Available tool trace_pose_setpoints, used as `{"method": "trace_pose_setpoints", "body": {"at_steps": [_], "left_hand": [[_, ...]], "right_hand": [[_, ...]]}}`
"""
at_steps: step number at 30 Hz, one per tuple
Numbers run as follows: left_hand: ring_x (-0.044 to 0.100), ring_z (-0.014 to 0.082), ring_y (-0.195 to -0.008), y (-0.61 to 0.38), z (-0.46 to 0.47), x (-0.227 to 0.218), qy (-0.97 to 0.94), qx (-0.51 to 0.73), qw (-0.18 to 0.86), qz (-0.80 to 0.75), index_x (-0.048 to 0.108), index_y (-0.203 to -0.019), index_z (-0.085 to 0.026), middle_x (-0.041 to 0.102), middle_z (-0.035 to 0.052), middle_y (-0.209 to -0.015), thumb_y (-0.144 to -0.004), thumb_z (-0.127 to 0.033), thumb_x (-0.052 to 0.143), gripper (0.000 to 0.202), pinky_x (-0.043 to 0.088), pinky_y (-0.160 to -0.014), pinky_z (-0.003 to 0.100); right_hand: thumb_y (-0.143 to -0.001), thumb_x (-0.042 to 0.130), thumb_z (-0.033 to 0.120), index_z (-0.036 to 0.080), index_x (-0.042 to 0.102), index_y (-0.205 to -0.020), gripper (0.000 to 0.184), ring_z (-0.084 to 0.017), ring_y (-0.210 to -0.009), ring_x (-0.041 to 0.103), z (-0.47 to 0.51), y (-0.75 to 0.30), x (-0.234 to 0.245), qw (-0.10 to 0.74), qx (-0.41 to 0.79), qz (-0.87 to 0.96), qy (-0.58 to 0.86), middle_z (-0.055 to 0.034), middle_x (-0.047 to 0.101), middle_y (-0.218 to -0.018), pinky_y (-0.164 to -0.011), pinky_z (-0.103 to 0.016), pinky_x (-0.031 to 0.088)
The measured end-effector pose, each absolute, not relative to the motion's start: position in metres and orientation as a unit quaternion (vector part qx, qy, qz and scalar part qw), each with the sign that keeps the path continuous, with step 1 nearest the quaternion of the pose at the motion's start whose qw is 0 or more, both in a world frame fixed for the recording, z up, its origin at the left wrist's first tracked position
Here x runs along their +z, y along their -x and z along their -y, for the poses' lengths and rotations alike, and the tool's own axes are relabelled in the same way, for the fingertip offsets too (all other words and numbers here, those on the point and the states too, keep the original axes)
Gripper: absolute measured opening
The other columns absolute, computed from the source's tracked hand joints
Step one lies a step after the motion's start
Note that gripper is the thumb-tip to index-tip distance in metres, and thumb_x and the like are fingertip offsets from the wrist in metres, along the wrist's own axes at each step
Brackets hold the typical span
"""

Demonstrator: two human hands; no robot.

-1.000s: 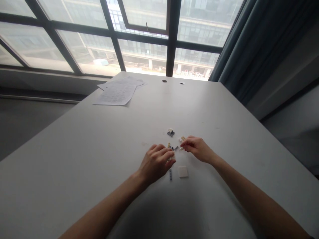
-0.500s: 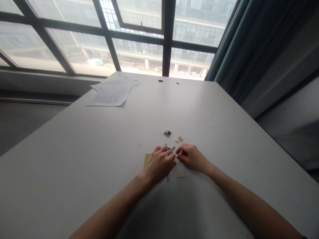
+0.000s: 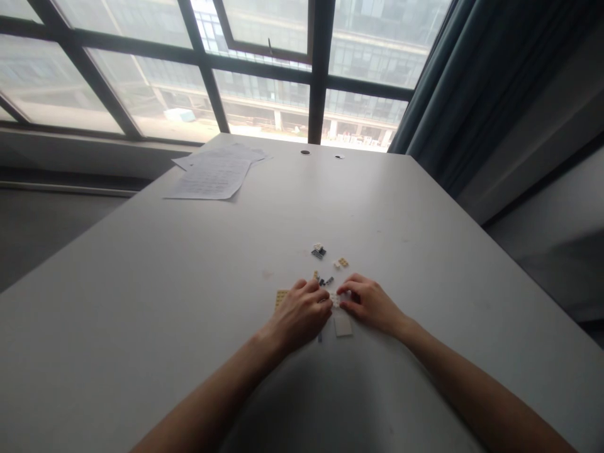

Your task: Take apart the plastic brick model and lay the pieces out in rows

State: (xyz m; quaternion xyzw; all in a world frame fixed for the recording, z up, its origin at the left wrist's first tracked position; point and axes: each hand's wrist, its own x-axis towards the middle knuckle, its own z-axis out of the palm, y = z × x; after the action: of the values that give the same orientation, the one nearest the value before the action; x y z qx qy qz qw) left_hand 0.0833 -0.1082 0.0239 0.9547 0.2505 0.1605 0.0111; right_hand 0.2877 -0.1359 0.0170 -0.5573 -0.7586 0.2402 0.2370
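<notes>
In the middle of the table, a small white studded toy-brick plate [image 3: 335, 300] lies between my hands. My left hand [image 3: 304, 314] has its fingers curled down on the left side of this plate and hides part of it. My right hand [image 3: 370, 302] is just to the right, thumb and fingers apart, its fingertips by the plate's edge. Partly beneath my left hand is a tan studded plate [image 3: 281, 296]. A smooth, pale square piece [image 3: 343, 326] rests nearer to me, beside a thin blue-grey piece [image 3: 319, 337].
Beyond my hands lie small dark grey pieces [image 3: 329, 280], a narrow tan piece [image 3: 316, 275], a tan studded brick [image 3: 343, 262], a white piece [image 3: 336, 265] and a dark grey and white cluster [image 3: 319, 251]. Printed papers [image 3: 212, 176] lie at the far left of the white table [image 3: 165, 302].
My right hand has shifted slightly right, away from my left hand, and the white studded plate now shows between them. My left hand has hardly moved.
</notes>
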Motion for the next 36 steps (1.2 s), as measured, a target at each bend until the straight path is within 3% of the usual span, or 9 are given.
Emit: {"method": "trace_pose_setpoints", "body": {"at_steps": [6, 13, 21, 30, 36], "left_hand": [[0.054, 0.0193, -0.084, -0.083, 0.108, 0.024, -0.956, 0.152, 0.008, -0.253, 0.061, -0.078, -0.02, 0.065, 0.001, -0.081, -0.088, -0.021, 0.055, 0.011, 0.035, -0.073, 0.034], [0.055, 0.019, -0.084, -0.076, 0.103, 0.029, -0.929, 0.245, 0.011, -0.275, 0.064, -0.092, -0.021, 0.068, 0.0019, -0.09, -0.088, -0.023, 0.057, 0.009, 0.039, -0.075, 0.034], [0.055, 0.0159, -0.077, -0.065, 0.098, 0.034, -0.887, 0.354, 0.0, -0.297, 0.065, -0.085, -0.02, 0.069, 0.0014, -0.085, -0.088, -0.021, 0.056, 0.009, 0.041, -0.074, 0.032], [0.056, 0.0156, -0.078, -0.064, 0.098, 0.034, -0.89, 0.343, 0.006, -0.3, 0.064, -0.085, -0.02, 0.069, 0.002, -0.085, -0.09, -0.023, 0.054, 0.012, 0.041, -0.075, 0.031], [0.054, 0.0156, -0.078, -0.065, 0.099, 0.034, -0.896, 0.329, 0.011, -0.299, 0.065, -0.085, -0.02, 0.069, 0.0022, -0.085, -0.09, -0.023, 0.052, 0.014, 0.041, -0.075, 0.032]], "right_hand": [[-0.08, 0.065, 0.015, 0.021, 0.067, -0.095, 0.017, -0.012, -0.07, 0.058, 0.134, -0.285, 0.016, 0.232, 0.225, 0.77, 0.551, -0.0016, 0.062, -0.095, -0.07, -0.025, 0.048], [-0.085, 0.059, 0.011, 0.025, 0.065, -0.111, 0.03, -0.019, -0.102, 0.057, 0.125, -0.294, 0.022, 0.239, 0.164, 0.847, 0.445, -0.0042, 0.066, -0.11, -0.093, -0.034, 0.046], [-0.087, 0.057, 0.009, 0.028, 0.071, -0.099, 0.026, -0.017, -0.097, 0.059, 0.115, -0.29, 0.024, 0.167, 0.122, 0.906, 0.37, 0.0005, 0.071, -0.107, -0.091, -0.031, 0.045], [-0.086, 0.061, 0.022, 0.021, 0.068, -0.094, 0.011, -0.019, -0.091, 0.057, 0.135, -0.281, 0.023, 0.175, 0.117, 0.836, 0.508, -0.0055, 0.066, -0.093, -0.083, -0.031, 0.046], [-0.084, 0.063, 0.028, 0.019, 0.061, -0.086, 0.009, -0.017, -0.077, 0.055, 0.143, -0.264, 0.019, 0.173, 0.104, 0.775, 0.599, -0.0042, 0.061, -0.086, -0.072, -0.028, 0.043]]}}
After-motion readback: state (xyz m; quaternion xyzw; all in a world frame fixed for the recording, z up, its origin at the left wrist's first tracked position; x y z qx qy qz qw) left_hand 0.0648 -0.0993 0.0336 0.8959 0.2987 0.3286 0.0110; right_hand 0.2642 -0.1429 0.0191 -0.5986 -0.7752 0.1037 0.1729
